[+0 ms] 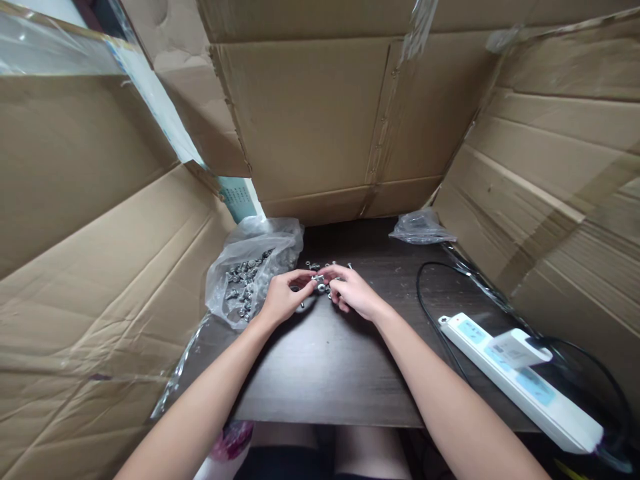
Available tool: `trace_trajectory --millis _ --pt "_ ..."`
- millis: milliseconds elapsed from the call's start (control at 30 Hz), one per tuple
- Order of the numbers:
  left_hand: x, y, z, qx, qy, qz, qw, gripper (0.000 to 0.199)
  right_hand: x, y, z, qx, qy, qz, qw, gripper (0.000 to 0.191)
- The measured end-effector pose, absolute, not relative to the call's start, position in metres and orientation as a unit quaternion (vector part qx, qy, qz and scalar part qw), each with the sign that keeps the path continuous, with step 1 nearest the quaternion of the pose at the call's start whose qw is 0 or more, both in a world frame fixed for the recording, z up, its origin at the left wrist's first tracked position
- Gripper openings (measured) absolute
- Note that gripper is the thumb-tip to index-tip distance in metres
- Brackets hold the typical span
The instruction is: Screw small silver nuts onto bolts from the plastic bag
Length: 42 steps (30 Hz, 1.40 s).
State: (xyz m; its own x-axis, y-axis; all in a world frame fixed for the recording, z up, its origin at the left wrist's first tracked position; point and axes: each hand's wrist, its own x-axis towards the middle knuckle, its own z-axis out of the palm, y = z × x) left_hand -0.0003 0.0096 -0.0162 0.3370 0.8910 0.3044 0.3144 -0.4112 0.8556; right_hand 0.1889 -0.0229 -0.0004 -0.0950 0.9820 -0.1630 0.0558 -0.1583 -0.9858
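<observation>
My left hand (pixel 286 295) pinches a small shiny metal bolt (pixel 318 278) between thumb and index finger, just above the table. My right hand (pixel 354 292) meets it from the other side, its index fingertip and thumb closed at the same bolt and the other fingers curled under. Beneath and around the fingertips lie several loose metal pieces that look like bolts and nuts; the hands partly hide them. Left of my left hand, a clear plastic bag (pixel 220 283) lies open with many metal fasteners (pixel 245 283) inside.
Cardboard walls (pixel 310 120) enclose the dark wooden table (pixel 320 380) at the back and both sides. A white power strip (pixel 525 387) with a plug and black cable (pixel 425 310) lies at the right. A crumpled clear bag (pixel 423 227) is at the back right.
</observation>
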Motion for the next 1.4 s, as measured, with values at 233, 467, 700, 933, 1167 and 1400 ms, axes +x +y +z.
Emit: trace_trajectory --millis 233,467,700,933,1167,1400 --pt "-0.001 0.010 -0.017 0.737 0.413 0.409 0.346 0.030 0.188 -0.020 -0.001 -0.552 -0.450 0.533 0.457 0.017" --pt "0.001 0.008 -0.020 0.784 0.372 0.399 0.296 0.024 0.189 -0.018 -0.007 -0.545 -0.517 0.493 0.438 0.032" --pt "0.000 0.009 -0.020 0.770 0.398 0.416 0.277 0.023 0.190 -0.022 -0.012 -0.496 -0.699 0.259 0.445 0.032" --pt "0.001 0.011 -0.020 0.720 0.433 0.433 0.326 0.029 0.191 -0.027 -0.012 -0.479 -0.762 0.147 0.411 0.049" --pt "0.001 0.012 -0.020 0.684 0.446 0.445 0.368 0.034 0.190 -0.029 -0.009 -0.476 -0.762 0.107 0.425 0.046" --pt "0.001 0.012 -0.019 0.694 0.445 0.446 0.349 0.032 0.192 -0.027 -0.009 -0.465 -0.751 0.097 0.458 0.027"
